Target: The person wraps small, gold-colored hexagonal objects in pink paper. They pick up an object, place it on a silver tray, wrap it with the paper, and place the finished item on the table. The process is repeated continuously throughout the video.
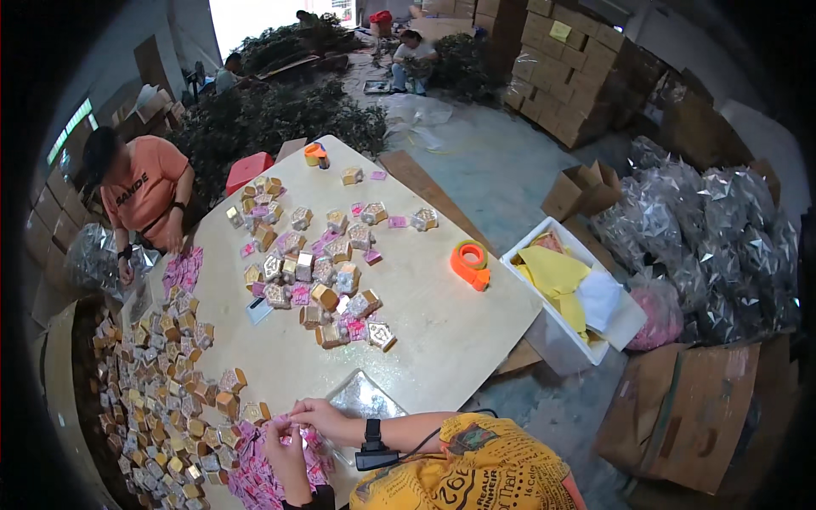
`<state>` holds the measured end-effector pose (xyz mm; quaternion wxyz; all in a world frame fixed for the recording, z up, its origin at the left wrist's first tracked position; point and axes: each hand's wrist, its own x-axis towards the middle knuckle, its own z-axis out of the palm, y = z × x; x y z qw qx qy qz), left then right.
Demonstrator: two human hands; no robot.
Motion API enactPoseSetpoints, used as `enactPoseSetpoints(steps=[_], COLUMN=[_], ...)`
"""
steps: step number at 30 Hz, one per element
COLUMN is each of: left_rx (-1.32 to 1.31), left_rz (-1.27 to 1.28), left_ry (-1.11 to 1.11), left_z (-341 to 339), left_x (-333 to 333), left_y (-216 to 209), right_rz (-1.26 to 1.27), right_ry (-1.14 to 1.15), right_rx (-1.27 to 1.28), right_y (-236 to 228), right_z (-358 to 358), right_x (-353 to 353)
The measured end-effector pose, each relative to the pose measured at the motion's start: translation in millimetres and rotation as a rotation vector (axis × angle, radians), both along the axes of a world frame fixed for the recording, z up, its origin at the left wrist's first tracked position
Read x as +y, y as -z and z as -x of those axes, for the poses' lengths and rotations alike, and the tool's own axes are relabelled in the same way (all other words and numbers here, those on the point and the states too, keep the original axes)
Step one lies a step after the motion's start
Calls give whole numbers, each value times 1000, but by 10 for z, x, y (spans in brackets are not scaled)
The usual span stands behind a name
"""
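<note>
My left hand (286,457) and my right hand (319,418) are close together over a heap of small pink printed packets (248,474) at the table's near edge. The fingers of both hands are pinched. A pink packet seems to be between the left fingertips; whatever the right fingers hold is too small to make out. Beside my right wrist lies a clear, shiny plastic tray or sheet (367,393), partly hidden by my arm. Left of the heap spreads a large pile of small house-shaped gold-and-clear boxes (174,408).
More gold boxes and pink packets lie mid-table (425,340), with orange tape dispensers (469,265) beyond. A co-worker (149,191) in an orange shirt handles pink packets at the left edge. A white foam bin (544,340), silvery bags (705,246) and cartons (688,412) stand right.
</note>
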<state>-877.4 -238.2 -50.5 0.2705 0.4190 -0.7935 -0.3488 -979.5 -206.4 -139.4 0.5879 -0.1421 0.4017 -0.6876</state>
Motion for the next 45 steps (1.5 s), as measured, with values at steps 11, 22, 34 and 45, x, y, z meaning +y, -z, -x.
enactPoseSetpoints(steps=[11,22,34,45], left_rx=[-120,-371,-326,62], left_rz=[259,540,311,-924], left_ry=[189,612,388,96], left_z=[7,-32,-304,-615], left_x=[-66,-92,-196,-489], left_y=[-43,-515,-66,549], right_rz=[-8,36,37,650], right_ry=[-119,-436,-483,-445], right_rx=[-8,24,480,1774], right_y=[-171,-135,-265,-257], right_z=[162,284,267,113], right_x=[90,114,136,13])
